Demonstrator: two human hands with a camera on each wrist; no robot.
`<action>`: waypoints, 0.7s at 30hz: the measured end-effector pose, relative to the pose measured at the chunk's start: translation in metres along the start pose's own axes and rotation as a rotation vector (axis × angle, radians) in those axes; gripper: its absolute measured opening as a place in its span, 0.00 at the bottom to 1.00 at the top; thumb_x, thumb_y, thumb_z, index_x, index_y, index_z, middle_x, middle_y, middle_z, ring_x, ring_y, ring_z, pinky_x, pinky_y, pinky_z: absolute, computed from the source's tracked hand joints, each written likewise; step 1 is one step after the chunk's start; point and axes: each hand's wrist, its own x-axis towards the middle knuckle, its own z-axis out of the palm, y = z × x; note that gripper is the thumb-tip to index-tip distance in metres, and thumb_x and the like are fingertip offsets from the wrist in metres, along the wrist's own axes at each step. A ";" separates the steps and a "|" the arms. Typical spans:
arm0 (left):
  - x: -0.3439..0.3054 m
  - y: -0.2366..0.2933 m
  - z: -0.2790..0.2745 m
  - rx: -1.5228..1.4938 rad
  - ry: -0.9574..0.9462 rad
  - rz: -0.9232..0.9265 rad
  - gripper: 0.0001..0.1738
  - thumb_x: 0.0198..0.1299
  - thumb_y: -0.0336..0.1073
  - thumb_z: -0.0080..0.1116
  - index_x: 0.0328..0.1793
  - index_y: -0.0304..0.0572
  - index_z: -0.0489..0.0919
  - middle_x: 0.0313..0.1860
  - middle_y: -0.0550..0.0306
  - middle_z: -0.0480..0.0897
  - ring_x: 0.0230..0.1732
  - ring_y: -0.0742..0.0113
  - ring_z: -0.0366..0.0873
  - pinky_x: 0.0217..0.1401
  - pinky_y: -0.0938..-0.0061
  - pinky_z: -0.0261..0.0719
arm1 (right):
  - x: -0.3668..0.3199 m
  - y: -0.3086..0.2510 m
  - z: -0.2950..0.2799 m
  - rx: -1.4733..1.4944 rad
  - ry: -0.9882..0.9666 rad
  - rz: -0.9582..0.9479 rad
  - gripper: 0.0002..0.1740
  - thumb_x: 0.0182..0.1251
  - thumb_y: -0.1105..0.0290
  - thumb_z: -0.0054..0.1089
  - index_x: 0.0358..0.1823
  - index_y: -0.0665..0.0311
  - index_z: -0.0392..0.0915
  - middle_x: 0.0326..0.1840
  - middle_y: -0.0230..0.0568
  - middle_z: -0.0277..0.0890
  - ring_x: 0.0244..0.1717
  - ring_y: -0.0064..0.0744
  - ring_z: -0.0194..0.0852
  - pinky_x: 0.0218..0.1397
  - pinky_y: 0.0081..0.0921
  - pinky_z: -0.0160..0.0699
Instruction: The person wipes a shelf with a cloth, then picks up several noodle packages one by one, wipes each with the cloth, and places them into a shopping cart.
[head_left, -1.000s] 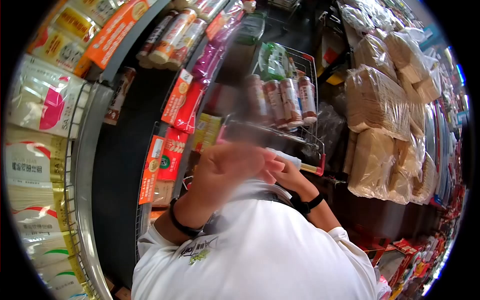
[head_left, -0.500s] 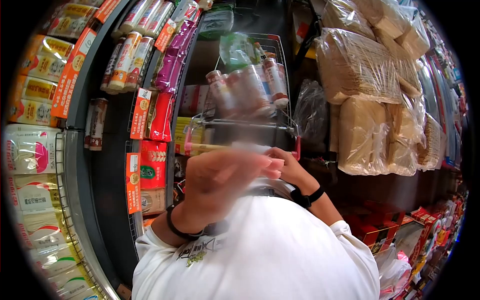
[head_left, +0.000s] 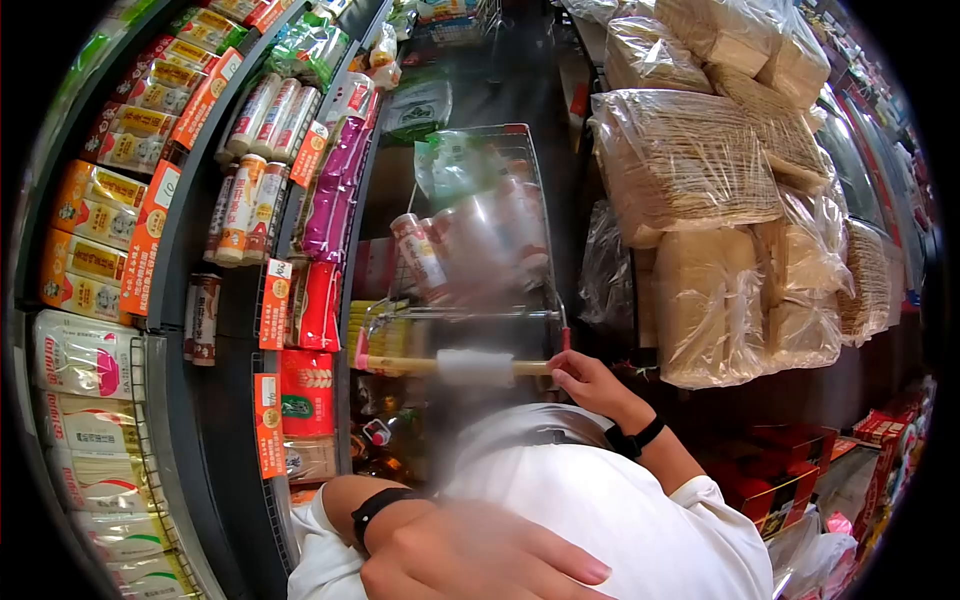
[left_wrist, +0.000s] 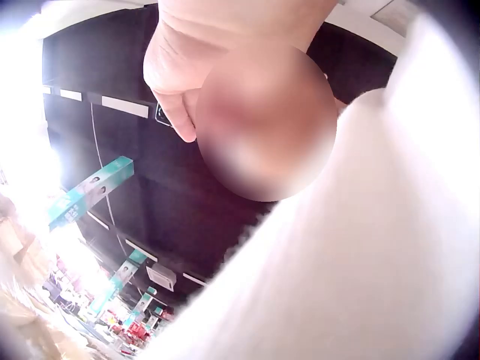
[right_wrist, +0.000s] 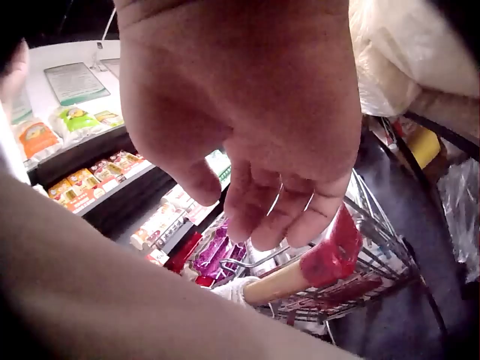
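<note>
In the head view my left hand (head_left: pixel 480 560) lies across the front of the white shirt (head_left: pixel 620 500), its fingers stretched to the right and nothing held. The left wrist view shows that hand (left_wrist: pixel 232 45) close to the shirt, partly blurred. My right hand (head_left: pixel 595 385) is at the right end of the shopping cart's handle (head_left: pixel 410 365), which has a white wrap around its middle. Seen from the right wrist, the fingers (right_wrist: pixel 259 217) hang loosely bent, tips right at the handle's red end piece (right_wrist: pixel 334 251). Several cylindrical packs (head_left: pixel 420 250) and a green-and-white bag (head_left: pixel 450 165) lie in the cart.
Shelves on the left carry noodle packs (head_left: pixel 90 350), purple packs (head_left: pixel 335 190) and red packs (head_left: pixel 305 395), with orange price tags (head_left: pixel 268 425). Stacks of tan goods in clear plastic (head_left: pixel 690 160) stand along the right side. Red boxes (head_left: pixel 780 475) are at the lower right.
My left hand has moved from in front of the cart handle back and down to the shirt. My right hand now shows at the handle's right end. The view has shifted, with more shelf visible.
</note>
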 end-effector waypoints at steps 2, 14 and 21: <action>0.003 -0.004 0.006 0.024 0.001 0.011 0.08 0.71 0.27 0.58 0.50 0.30 0.85 0.50 0.37 0.88 0.51 0.45 0.89 0.58 0.55 0.85 | 0.000 0.009 -0.008 -0.026 -0.014 -0.031 0.11 0.77 0.69 0.56 0.54 0.69 0.77 0.44 0.33 0.80 0.46 0.22 0.75 0.53 0.23 0.76; 0.009 -0.002 0.042 0.033 0.169 -0.045 0.19 0.78 0.36 0.46 0.48 0.32 0.87 0.48 0.39 0.89 0.50 0.46 0.89 0.59 0.56 0.84 | -0.006 0.017 -0.026 -0.119 -0.045 -0.058 0.13 0.78 0.66 0.57 0.57 0.63 0.79 0.44 0.30 0.80 0.45 0.19 0.73 0.51 0.23 0.76; 0.000 -0.002 0.022 0.003 0.035 0.072 0.22 0.78 0.40 0.44 0.49 0.30 0.86 0.48 0.36 0.89 0.51 0.44 0.89 0.59 0.55 0.84 | -0.004 -0.006 -0.009 -0.185 -0.075 0.031 0.14 0.77 0.66 0.56 0.56 0.65 0.79 0.50 0.40 0.81 0.51 0.31 0.77 0.60 0.31 0.77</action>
